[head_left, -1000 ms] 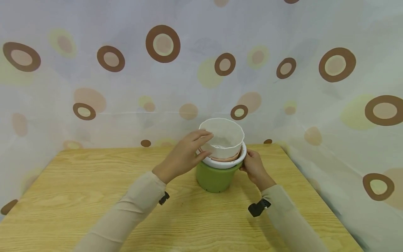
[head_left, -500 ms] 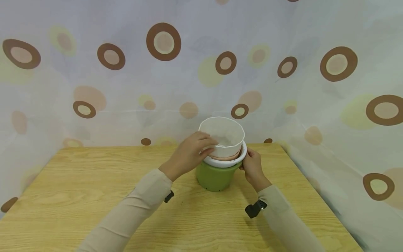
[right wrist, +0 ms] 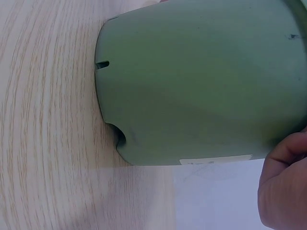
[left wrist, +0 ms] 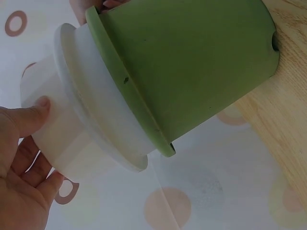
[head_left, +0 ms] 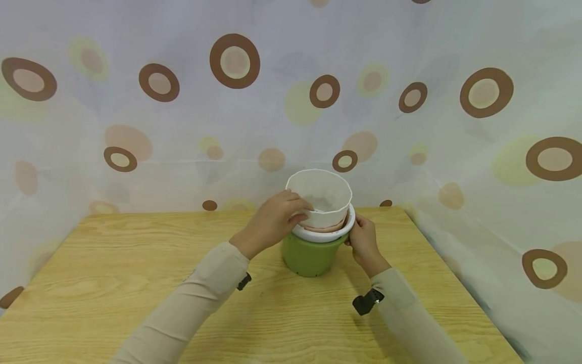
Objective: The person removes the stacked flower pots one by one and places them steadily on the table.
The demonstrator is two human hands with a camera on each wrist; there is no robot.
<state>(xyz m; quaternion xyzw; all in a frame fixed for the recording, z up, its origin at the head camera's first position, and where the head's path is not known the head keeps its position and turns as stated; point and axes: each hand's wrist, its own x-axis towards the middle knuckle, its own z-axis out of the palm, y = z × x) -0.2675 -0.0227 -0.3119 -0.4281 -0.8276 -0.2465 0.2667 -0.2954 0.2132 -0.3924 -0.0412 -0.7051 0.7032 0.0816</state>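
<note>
A stack of nested plant pots stands on the table. The green pot (head_left: pixel 309 258) is lowest; in it sits a white pot (head_left: pixel 324 237) with a thick rim. Inside that, a thin salmon-coloured pot edge (head_left: pixel 324 229) shows below the topmost white pot (head_left: pixel 328 219), whose rim is wavy. My left hand (head_left: pixel 274 218) holds the topmost pot on its left side, the thumb (left wrist: pixel 32 117) lying on its outer wall in the left wrist view. On the stack's right, my right hand (head_left: pixel 365 241) grips the green pot's rim; its fingertips are hidden in the right wrist view.
The wooden table (head_left: pixel 150 283) reaches to a patterned sheet (head_left: pixel 182 126) hung behind it and along the right side. The stack stands near the table's back edge, right of centre. Black straps (head_left: pixel 367 302) are on both wrists.
My left hand has moved slightly right and its spread fingers have closed in on the topmost white pot. The stack and my right hand stay nearly where they were.
</note>
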